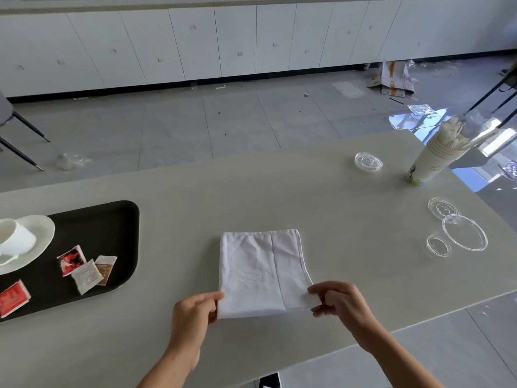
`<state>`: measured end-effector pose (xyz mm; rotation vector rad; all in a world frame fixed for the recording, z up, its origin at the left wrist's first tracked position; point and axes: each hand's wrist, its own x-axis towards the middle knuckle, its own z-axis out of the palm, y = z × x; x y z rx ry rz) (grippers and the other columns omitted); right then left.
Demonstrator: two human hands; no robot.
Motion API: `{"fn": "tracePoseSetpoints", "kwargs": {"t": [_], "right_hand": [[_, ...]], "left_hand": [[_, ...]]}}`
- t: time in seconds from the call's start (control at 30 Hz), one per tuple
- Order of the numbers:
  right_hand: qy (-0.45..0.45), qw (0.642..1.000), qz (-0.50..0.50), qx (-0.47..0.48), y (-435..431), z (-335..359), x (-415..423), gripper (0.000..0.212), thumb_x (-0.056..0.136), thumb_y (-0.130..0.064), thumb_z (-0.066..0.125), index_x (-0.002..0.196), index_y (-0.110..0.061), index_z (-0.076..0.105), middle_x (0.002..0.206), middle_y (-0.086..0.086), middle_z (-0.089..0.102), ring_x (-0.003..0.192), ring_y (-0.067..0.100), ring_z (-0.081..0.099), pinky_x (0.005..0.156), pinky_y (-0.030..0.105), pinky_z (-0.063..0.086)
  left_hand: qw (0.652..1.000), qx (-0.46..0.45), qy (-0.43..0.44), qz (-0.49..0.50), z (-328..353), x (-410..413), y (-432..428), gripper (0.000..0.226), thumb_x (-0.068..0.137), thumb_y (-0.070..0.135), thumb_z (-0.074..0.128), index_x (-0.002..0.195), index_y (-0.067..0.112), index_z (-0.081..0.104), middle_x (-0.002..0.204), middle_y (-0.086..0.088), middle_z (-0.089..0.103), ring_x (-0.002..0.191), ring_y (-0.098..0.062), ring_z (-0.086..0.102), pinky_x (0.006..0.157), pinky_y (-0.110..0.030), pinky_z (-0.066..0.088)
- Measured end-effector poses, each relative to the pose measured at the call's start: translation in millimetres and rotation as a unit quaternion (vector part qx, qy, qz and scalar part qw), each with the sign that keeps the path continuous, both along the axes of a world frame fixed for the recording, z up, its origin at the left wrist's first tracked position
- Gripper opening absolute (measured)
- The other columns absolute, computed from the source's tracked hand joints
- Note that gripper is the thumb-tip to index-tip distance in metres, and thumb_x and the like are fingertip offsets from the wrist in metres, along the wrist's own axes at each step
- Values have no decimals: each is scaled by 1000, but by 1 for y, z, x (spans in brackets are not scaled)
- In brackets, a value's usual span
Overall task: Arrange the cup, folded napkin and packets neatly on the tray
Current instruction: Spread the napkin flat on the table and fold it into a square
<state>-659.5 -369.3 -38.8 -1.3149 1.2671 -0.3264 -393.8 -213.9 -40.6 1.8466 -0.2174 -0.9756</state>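
A white folded napkin (260, 271) lies flat on the table in front of me. My left hand (193, 317) pinches its near left corner, and my right hand (340, 305) pinches its near right corner. At the left sits a black tray (112, 219). On it a white cup (15, 238) lies tipped on a white saucer (42, 228). Several packets rest on the tray: a red and black one (71, 260), a white one (87, 275), a brown and white one (105, 268) and a red one (12, 298) near the frame's left edge.
At the far right of the table stands a stack of paper cups (432, 158) holding sticks and straws. Several clear plastic lids (464, 232) lie near the right edge, one more (368, 161) farther back. Chair legs and floor litter show beyond the table.
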Motion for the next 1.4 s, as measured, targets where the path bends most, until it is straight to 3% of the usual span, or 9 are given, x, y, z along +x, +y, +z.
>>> {"fn": "tracePoseSetpoints", "kwargs": {"t": [0.17,0.27,0.37,0.43,0.5,0.63,0.77,0.9,1.4], "right_hand": [[30,980,131,-148,7,1,-8,41,72,12,76,84,-27,79,76,-2,72,66,11,68,67,18,52],[50,955,156,-249,4,3,-3,29,74,-4,86,79,-32,79,82,-8,66,70,8,65,67,21,52],[17,958,149,-243,-3,4,1,23,85,-8,78,86,-30,75,105,-15,72,95,5,69,83,21,52],[6,972,135,-190,-7,2,3,23,92,-8,69,89,-30,70,90,-22,71,83,-3,64,78,20,48],[16,976,123,-180,-10,-5,3,21,96,-10,65,85,-28,60,66,-15,52,61,5,43,60,25,36],[21,979,102,-176,-11,-10,8,14,100,-17,59,88,-24,55,65,7,52,58,13,37,54,27,32],[26,982,69,-173,-11,-16,17,18,101,-19,57,85,-25,52,67,7,56,60,15,42,56,33,36],[54,974,67,-208,-16,-21,27,22,99,-22,59,80,-25,49,61,-8,48,56,8,37,52,25,32],[217,934,55,-279,-38,-24,74,15,96,-31,62,94,-17,66,83,-6,62,78,21,58,65,27,38]], "left_hand": [[987,-33,-83,-134,3,11,31,46,73,-14,71,79,30,79,83,4,77,78,-14,73,71,-14,54],[945,-40,-246,-210,3,16,32,48,68,-14,78,74,34,79,87,12,69,81,-8,67,75,-14,50],[871,-72,-379,-303,7,24,27,26,74,-3,79,79,23,75,128,15,60,126,-1,49,100,-19,41],[855,-92,-355,-366,9,31,22,13,86,11,71,92,22,70,138,20,51,138,4,33,109,-19,31],[872,-76,-300,-379,12,31,17,12,93,23,62,103,25,67,124,24,59,125,7,44,105,-22,35],[919,-53,-248,-301,15,23,6,22,96,36,49,81,20,49,59,7,49,55,-10,43,58,-34,38],[947,-18,-209,-242,4,16,1,14,98,28,53,86,21,57,72,-6,69,69,-26,64,70,-46,50],[963,2,-176,-204,-4,14,1,3,90,26,65,90,27,63,77,2,74,75,-19,68,75,-43,52],[966,89,-231,-80,-16,12,-19,16,80,28,75,72,30,62,65,10,67,66,-6,62,60,-29,47]]}}
